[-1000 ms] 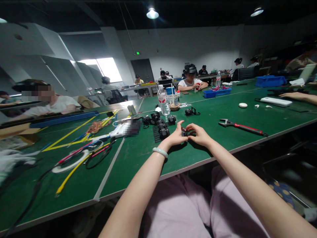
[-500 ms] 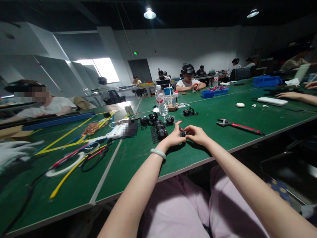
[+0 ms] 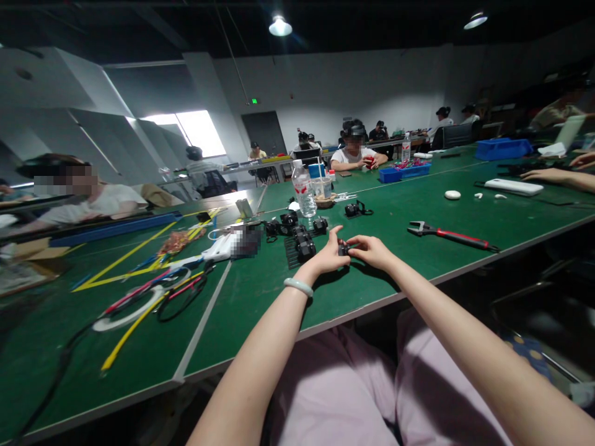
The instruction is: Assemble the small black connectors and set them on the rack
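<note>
Near the middle of the green table (image 3: 260, 297), a small black part (image 3: 343, 249) sits between the person's two hands, held just above the surface or against it, which cannot be told. The left hand (image 3: 329, 255) is closed around its left side, the fingers hiding much of it, while the right hand (image 3: 372, 253) pinches its right edge between thumb and fingertips. A pale green bangle (image 3: 298, 287) circles the left wrist. Just left of the left hand, a ribbed black device (image 3: 304, 243) crowds that side, with more black pieces (image 3: 289, 219) beyond it and a strapped black unit (image 3: 356, 209) on the far side of the hands. Behind the pieces stands a clear water bottle (image 3: 304, 192), beside a cup with a straw (image 3: 320, 186). To the right lies an adjustable wrench (image 3: 465, 239) with a red and black handle, well apart from the hands; farther off are a white rounded case (image 3: 452, 195) and a long white bar (image 3: 514, 187), near a co-worker's hand (image 3: 539, 175). A low blue tray (image 3: 390, 176) of colourful bits lies on the far side. On the left, a yellow cable (image 3: 123, 341), a white ring (image 3: 111, 323) and copper-coloured wires (image 3: 179, 243) spread across the tabletop.
</note>
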Demonstrator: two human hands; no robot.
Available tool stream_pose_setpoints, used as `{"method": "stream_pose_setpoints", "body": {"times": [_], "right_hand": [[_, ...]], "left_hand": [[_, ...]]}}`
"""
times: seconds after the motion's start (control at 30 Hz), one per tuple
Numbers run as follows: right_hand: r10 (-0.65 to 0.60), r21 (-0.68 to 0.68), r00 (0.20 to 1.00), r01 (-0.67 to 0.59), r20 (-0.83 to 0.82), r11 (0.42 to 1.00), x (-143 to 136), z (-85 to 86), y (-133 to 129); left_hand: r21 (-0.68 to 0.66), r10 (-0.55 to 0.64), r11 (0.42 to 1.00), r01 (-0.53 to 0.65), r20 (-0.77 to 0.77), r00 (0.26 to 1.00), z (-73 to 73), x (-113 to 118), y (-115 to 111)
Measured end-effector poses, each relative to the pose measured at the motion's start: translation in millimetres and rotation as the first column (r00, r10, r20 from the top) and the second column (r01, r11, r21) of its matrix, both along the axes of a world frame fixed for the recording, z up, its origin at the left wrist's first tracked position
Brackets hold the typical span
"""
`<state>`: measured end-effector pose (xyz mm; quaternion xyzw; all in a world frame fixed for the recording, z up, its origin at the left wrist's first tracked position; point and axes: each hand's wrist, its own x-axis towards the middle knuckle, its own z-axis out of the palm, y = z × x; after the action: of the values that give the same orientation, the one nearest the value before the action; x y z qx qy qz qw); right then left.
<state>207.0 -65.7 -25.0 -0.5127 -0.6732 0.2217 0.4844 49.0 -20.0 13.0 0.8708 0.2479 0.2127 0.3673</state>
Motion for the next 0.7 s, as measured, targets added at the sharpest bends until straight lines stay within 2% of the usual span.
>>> {"method": "stream_pose_setpoints", "body": {"times": [0.3,0.7], "right_hand": [[-0.029,0.03,0.998,0.027,0.064,0.999,0.7,-1.2,-0.3],[-0.003,0.044,0.999,0.004,-0.041,0.999,-1.5,-1.4,-0.8]], "left_hand": [[-0.008,0.004,1.0,-0.004,-0.021,1.0,-0.8,0.1,1.6],[-0.034,-0.021,0.999,0.022,0.008,1.0,-0.9,-0.6,1.0]]}}
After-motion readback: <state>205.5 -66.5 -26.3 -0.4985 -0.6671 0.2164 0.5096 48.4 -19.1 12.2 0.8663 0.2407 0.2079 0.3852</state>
